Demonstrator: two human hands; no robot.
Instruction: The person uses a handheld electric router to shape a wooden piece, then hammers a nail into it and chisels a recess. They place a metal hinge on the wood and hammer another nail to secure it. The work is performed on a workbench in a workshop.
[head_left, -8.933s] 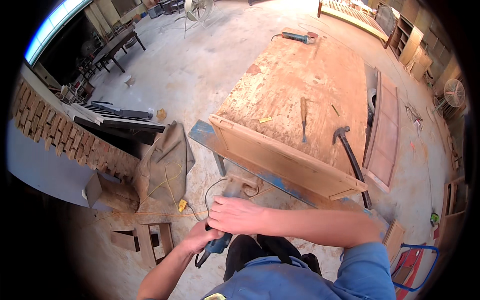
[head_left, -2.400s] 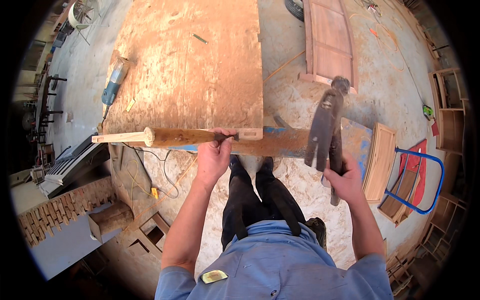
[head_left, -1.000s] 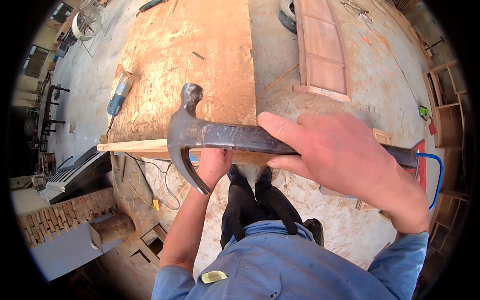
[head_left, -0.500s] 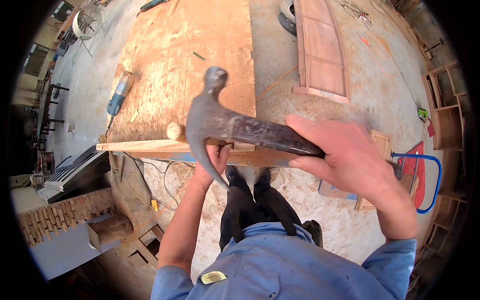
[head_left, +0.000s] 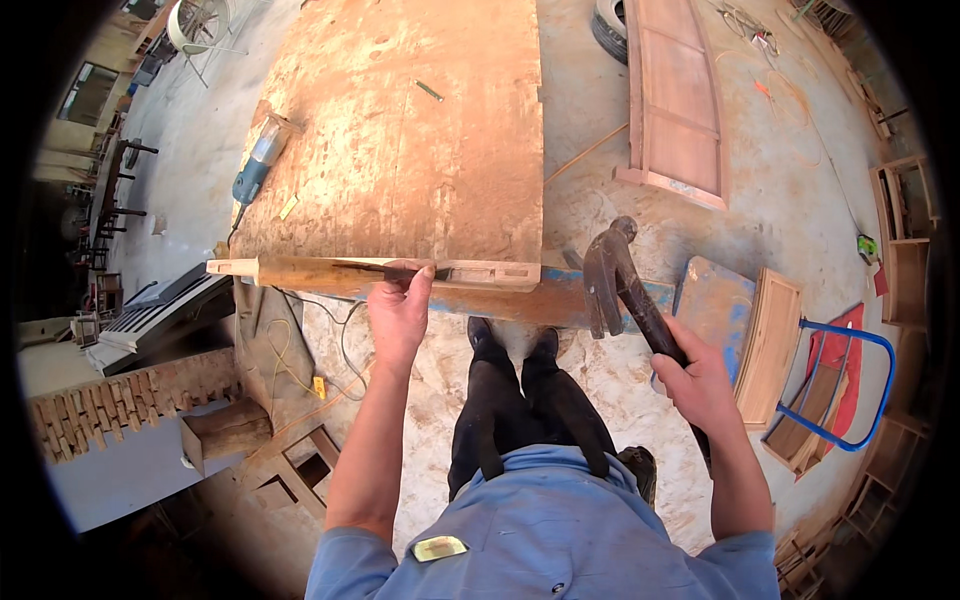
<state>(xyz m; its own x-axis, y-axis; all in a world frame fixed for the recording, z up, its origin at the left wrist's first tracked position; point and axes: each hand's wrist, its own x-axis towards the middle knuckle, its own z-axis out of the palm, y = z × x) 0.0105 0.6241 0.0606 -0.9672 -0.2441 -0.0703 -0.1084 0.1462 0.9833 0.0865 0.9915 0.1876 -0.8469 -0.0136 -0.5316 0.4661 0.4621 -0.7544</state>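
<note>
A long narrow piece of pale wood [head_left: 503,275], with slots cut in its face, lies along the near edge of the workbench. Over it my left hand [head_left: 400,310] pinches the dark metal part of a chisel [head_left: 300,271]. The chisel's wooden handle points left, nearly level with the strip, and my fingers hide part of its blade end. My right hand [head_left: 700,380] is wrapped round the handle of a claw hammer [head_left: 640,300]. The hammer's head is up and to the right of the strip, apart from the chisel.
The plywood-topped bench [head_left: 400,170] carries a blue power tool [head_left: 255,170] and a small green stick [head_left: 429,91]. At the right are a blue-framed saw [head_left: 890,380], a wooden frame panel [head_left: 770,340] and a long panelled piece [head_left: 680,110] beside a tyre [head_left: 610,30].
The hammer has moved right and down, away from the chisel. The chisel has been tipped over toward the left along the strip. My view has shifted a little.
</note>
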